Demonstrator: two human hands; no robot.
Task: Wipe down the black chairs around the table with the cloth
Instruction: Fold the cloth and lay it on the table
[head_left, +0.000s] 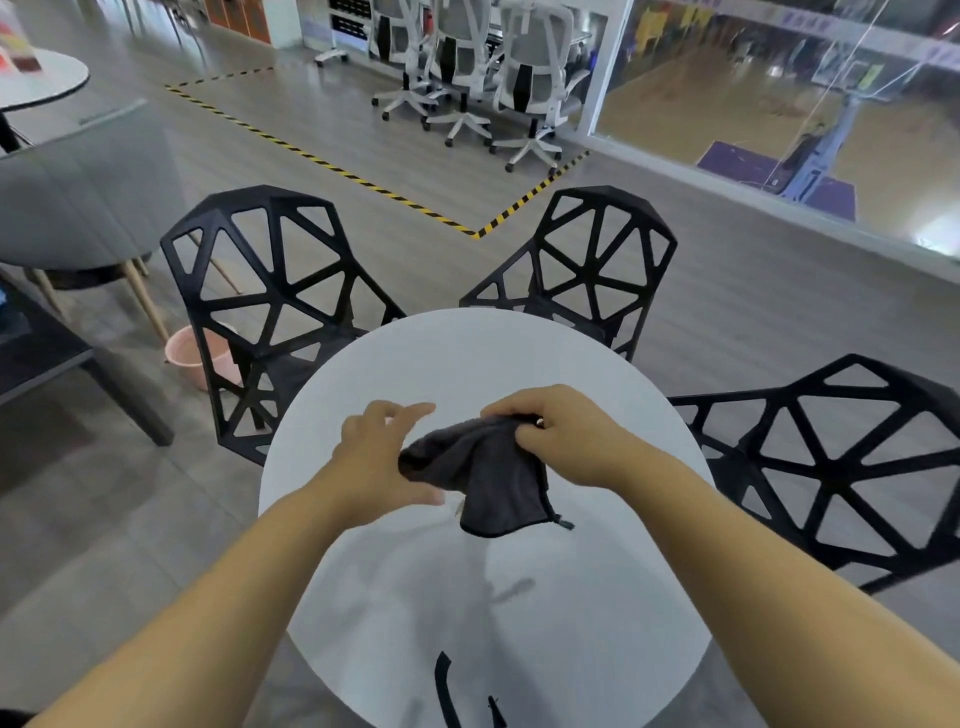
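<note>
Over the middle of the round white worktop (519, 353), the right hand (561, 431) is clenching curled fingers round the upper edge of the dark grey cloth (488, 478), which is hanging from that grip. The left hand (384, 457) is touching the cloth's nine o'clock end, thumb beneath and fingers loosely spread; I cannot tell whether it is pinching. Round the rim, one black chair (270, 291) is standing at ten o'clock, a second black chair (587, 270) at one o'clock and a third black chair (841, 467) at three o'clock, with a pink bucket (197, 358) sitting behind the first.
</note>
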